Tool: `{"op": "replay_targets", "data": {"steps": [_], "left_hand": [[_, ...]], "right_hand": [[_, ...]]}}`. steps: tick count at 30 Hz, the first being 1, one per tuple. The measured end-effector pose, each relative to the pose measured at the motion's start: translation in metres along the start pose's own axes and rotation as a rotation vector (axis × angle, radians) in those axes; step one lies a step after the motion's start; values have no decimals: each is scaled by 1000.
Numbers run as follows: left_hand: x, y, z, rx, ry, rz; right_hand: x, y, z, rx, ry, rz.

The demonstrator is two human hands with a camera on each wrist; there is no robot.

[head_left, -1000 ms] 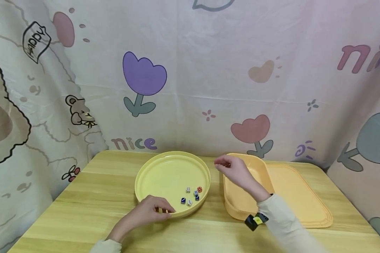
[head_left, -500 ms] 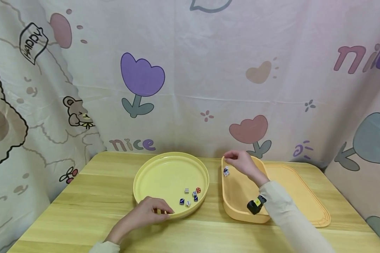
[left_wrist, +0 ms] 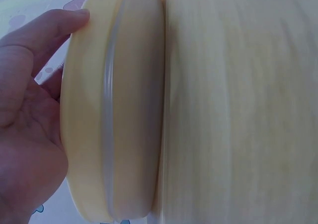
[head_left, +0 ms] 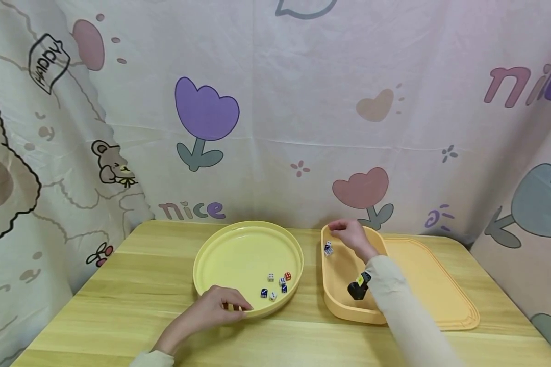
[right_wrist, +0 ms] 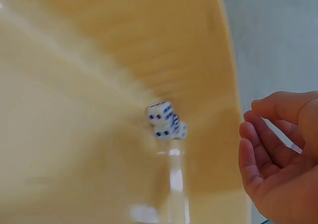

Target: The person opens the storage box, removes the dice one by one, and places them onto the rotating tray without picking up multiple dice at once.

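Observation:
My left hand (head_left: 220, 305) pinches the near rim of a round yellow tray (head_left: 199, 270). In the left wrist view the thumb (left_wrist: 74, 18) presses on the outer wall, and the other fingers are mostly hidden behind the rim. Several dice lie at the tray's right front: white ones (head_left: 273, 295), dark blue ones (head_left: 264, 293) and a red one (head_left: 287, 276). My right hand (head_left: 352, 237) hovers over the back of an orange box (head_left: 344, 290), its fingers loosely bent with nothing visible between them. A small cluster of dice (right_wrist: 161, 114) sits in the box against its left wall.
A flat orange lid (head_left: 431, 285) lies right of the box on the wooden table (head_left: 284, 346). Behind the table hangs a printed curtain (head_left: 275, 102). A strip of tabletop separates tray and box. A black wrist camera (head_left: 358, 289) is strapped to the right wrist.
My right hand has moved right, from the box's left rim to over its back part. The dice by the box's left wall have come into view. My left hand stays on the tray rim.

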State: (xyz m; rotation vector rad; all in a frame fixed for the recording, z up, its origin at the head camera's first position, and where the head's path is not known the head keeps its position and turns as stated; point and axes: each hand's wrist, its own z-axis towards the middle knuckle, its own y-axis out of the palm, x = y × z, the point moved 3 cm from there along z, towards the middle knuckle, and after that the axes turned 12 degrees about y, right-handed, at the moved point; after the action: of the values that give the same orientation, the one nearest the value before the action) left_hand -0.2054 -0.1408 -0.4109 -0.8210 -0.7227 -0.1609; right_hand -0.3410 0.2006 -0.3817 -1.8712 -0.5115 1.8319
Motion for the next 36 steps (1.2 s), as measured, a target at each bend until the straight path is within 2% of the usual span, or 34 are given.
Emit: {"op": "replay_targets", "data": {"steps": [8,12,15,17,19,22,23,28,36], "left_hand": [[-1,0,-1,1,-2,9],[-1,0,-1,2,1,18],[-1,0,-1,-1,-3,17],[-1,0,-1,-3,-3,18],[-1,0,0,-6,1,18],[-1,0,0,-7,8,18],[-1,0,0,-7,8,17],[-2,0,0,-5,-3,9],[0,0,-1,1,-37,-13]], "right_hand": [[16,8,8,16,40,34],[24,11,10,4,56,9],[35,14,18,-12,15,-19],[47,16,28,-15,-48,-25],[51,17,30,-20,-59,-47],[46,17,26,-12,-13,-82],[39,17,20,-11,33,-105],[32,19,13,-1,42,-154],[42,22,19,11,47,-161]]}}
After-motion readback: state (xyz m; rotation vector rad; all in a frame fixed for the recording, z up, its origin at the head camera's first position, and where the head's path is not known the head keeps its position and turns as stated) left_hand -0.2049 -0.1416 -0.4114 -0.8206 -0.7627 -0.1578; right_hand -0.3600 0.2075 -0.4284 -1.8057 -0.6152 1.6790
